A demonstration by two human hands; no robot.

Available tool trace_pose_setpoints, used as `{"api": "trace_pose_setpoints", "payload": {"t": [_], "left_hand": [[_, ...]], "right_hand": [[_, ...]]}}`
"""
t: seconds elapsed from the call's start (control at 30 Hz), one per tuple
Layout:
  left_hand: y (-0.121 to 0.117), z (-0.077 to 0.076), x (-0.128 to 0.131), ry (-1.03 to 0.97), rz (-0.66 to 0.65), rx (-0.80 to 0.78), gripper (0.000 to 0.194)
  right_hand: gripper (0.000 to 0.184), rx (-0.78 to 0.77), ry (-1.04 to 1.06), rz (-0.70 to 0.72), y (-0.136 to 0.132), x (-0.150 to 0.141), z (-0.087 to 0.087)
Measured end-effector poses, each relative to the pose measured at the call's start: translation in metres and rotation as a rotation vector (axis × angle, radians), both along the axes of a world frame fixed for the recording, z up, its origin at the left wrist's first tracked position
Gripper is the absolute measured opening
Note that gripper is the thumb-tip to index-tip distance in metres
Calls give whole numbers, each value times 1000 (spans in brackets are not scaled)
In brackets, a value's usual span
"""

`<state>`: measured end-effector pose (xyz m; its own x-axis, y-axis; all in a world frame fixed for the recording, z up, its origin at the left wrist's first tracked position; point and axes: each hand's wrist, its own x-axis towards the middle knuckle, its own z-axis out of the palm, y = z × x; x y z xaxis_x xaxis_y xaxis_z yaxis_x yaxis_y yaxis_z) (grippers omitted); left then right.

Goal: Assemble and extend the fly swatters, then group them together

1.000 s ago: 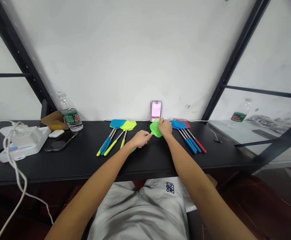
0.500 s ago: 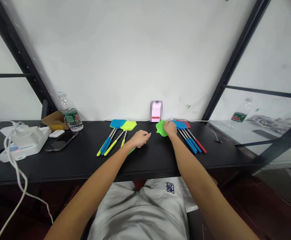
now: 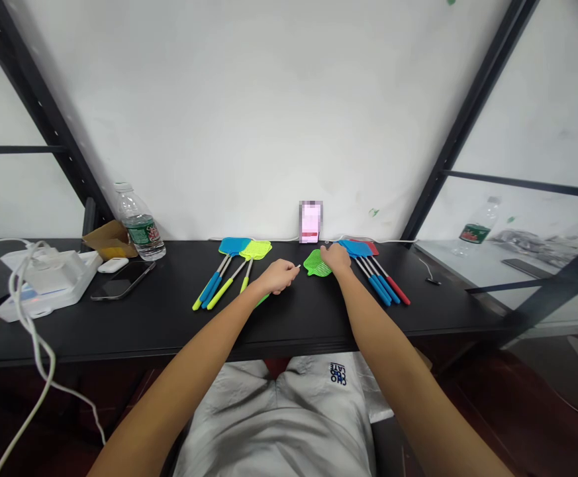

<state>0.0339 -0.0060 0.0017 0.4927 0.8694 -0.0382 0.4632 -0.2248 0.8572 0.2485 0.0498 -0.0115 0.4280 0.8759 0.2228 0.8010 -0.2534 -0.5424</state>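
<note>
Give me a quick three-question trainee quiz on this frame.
1. True or false: the left hand holds a green-gripped handle.
2. Which hand is nearer the green mesh swatter head, left or right?
3. Which grip colours do the fly swatters beside the right hand show? A) blue and red B) yellow and green C) black and white

Key: 1 true; 2 right; 3 A.
</note>
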Motion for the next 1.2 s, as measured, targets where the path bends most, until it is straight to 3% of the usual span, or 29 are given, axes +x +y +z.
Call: {"api": "trace_pose_setpoints", "payload": {"t": [0.2,0.4,0.57,0.77,0.9,1.07,1.2], "left_hand": [[1,-1,0,10,5,3,37],[0,0,0,12,4,2,37],[1,0,0,22,14,0,38],[2,-1,1,32,23,11,38],[4,-3,1,40,66,39,37],[11,-7,1,0,142,70,33],[13,-6,1,-74,235,62,27]], "right_hand": [[41,-147,-50,67,-2,0,6],[41,-158,-85,-74,-10,-2,12],[44,-103,-157,-172,-12,-7,12],[39,6,-218,-166,-11,-11,8],[20,166,-175,60,-11,-23,10],[42,227,86,595,-13,-52,3],[47,155,207,767,-19,-67,-1]]}}
